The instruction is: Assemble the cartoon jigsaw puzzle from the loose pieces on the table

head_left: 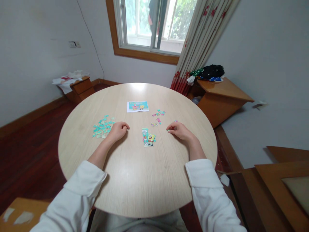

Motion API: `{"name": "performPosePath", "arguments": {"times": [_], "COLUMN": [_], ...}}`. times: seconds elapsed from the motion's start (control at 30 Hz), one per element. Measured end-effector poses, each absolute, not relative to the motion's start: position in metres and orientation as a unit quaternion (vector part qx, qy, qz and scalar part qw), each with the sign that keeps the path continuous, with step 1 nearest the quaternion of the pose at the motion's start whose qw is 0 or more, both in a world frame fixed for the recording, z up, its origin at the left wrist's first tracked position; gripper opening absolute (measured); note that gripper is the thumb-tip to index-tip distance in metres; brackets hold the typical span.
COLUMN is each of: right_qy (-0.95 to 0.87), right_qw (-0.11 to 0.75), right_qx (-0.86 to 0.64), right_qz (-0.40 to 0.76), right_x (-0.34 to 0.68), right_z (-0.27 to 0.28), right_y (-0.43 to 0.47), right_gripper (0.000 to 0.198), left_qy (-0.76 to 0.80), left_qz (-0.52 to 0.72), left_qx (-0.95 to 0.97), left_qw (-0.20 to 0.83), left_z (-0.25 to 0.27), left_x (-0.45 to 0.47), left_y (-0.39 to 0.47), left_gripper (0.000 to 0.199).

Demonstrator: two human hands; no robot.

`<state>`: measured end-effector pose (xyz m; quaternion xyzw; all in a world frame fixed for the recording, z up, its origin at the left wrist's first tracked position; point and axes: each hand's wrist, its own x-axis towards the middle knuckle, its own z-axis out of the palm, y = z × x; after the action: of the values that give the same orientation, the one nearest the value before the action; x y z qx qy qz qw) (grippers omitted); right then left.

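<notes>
My left hand [119, 130] rests on the table with its fingers curled in, and nothing shows between them. Right beside it lies a loose pile of teal jigsaw puzzle pieces [100, 127]. My right hand [179, 130] is closed in a pinch at the fingertips, on what looks like a small puzzle piece [168, 130], mostly covered. Between the hands sits a partly joined puzzle section [148, 138] with a yellow sponge figure and a pale blue-green figure. Several pink, yellow and teal pieces [159, 112] are scattered just beyond it. Another piece [176, 121] peeks out behind my right hand.
A picture sheet [138, 106] with the cartoon scene lies toward the far side of the round wooden table [145, 187]. Past the table stand a wooden cabinet [222, 91] with cloth on top, a curtain [198, 38] and a window. A wooden stool [24, 212] is at lower left.
</notes>
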<state>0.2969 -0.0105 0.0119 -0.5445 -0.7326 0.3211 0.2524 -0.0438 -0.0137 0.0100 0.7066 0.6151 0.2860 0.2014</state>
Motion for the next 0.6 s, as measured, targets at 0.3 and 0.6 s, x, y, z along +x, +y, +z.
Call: {"name": "performPosePath", "arguments": {"times": [0.3,0.6], "right_qy": [-0.723,-0.715], "right_qw": [0.279,0.219], "right_qx": [-0.553,-0.609], "right_qz": [0.305,0.264], "right_x": [0.288,0.283], "right_z": [0.02,0.027], "right_y": [-0.016,-0.018], "right_gripper": [0.02,0.014], "left_qy": [0.619,0.626], "left_qz": [0.278,0.263], "left_qx": [0.704,0.705], "left_qw": [0.209,0.206], "left_z": [0.012,0.015], "left_x": [-0.044,-0.041], "left_y": [-0.015,-0.017], "left_gripper": [0.03,0.031]}}
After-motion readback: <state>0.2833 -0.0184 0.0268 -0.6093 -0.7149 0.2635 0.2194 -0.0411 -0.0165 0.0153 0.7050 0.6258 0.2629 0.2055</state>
